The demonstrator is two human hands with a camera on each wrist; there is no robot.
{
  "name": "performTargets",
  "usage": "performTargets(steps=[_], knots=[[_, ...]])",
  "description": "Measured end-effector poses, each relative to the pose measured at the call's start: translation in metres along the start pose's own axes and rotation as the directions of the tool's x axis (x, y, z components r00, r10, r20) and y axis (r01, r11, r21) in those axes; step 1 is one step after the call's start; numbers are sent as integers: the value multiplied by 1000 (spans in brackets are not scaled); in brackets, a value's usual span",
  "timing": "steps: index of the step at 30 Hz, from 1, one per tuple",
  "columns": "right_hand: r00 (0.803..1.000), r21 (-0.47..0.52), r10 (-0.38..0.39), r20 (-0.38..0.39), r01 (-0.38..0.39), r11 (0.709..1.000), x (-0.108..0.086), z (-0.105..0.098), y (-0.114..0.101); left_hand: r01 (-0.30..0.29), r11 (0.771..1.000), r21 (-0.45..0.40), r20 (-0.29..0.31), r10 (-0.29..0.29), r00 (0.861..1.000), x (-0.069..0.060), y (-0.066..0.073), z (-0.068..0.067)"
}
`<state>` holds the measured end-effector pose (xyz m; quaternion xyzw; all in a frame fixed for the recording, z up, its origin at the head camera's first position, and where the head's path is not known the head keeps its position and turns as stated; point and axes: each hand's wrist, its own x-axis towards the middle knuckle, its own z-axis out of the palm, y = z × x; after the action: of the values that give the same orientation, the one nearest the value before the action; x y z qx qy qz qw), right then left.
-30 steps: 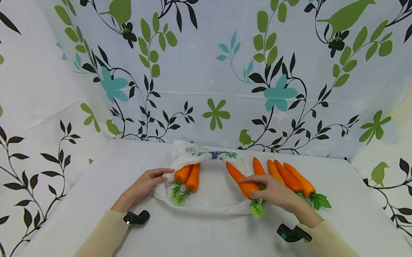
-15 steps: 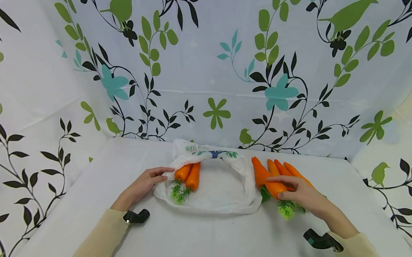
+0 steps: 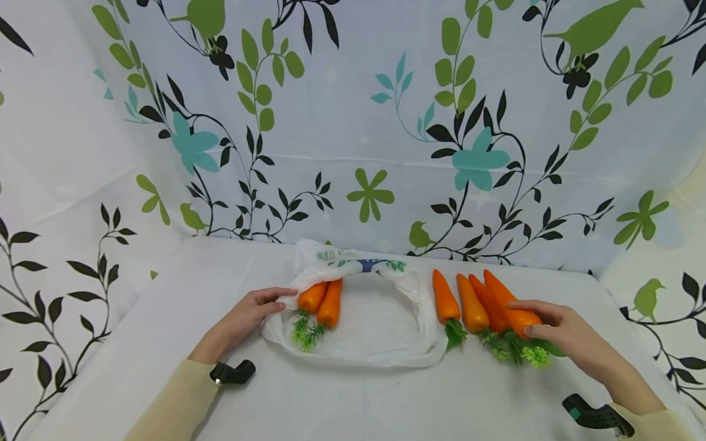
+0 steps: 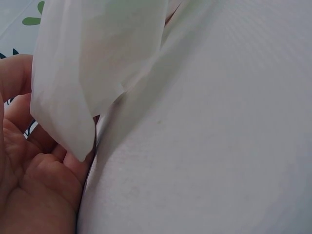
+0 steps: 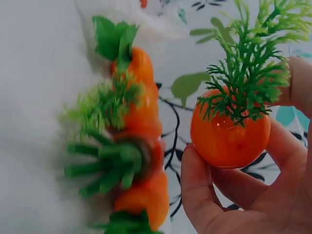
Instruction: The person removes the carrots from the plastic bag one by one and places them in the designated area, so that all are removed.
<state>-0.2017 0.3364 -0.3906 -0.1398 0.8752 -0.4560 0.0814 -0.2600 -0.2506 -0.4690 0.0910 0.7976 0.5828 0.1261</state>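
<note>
My left hand holds the left edge of a white plastic bag that lies with its mouth spread on the table. In the left wrist view the bag's thin edge hangs between thumb and fingers. Two orange toy carrots with frilly green tops lie in the mouth's left part. On the right, my right hand grips another carrot by its thick end, above the table. Its feathery top points toward the right wrist camera. Beside it, several more carrots lie in a row.
Carrots in the row carry differing green tops, some leafy, some frilly. The white table meets a patterned curtain with leaves and birds at its back edge.
My right hand has carried its carrot rightward from over the bag's mouth, across the row, to the row's right end. The left hand and bag edge stay in place.
</note>
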Motion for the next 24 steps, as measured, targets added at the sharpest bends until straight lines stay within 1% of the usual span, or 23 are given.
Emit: performTargets(steps=[5, 13, 21, 24], knots=[[999, -38, 37, -27, -38, 999, -4, -15, 16, 2, 1000, 4, -1, -2, 1000, -1, 1, 0], [995, -99, 78, -66, -84, 992, -2, -34, 38, 1, 1000, -18, 1, 0, 1000, -2, 1, 1], [987, -111, 144, -74, -152, 982, 3, -42, 51, -7, 1000, -11, 3, 7, 1000, -2, 1, 1], [987, -107, 150, -60, -156, 982, 5, -43, 55, -12, 1000, -3, 2, 12, 1000, -1, 0, 1]])
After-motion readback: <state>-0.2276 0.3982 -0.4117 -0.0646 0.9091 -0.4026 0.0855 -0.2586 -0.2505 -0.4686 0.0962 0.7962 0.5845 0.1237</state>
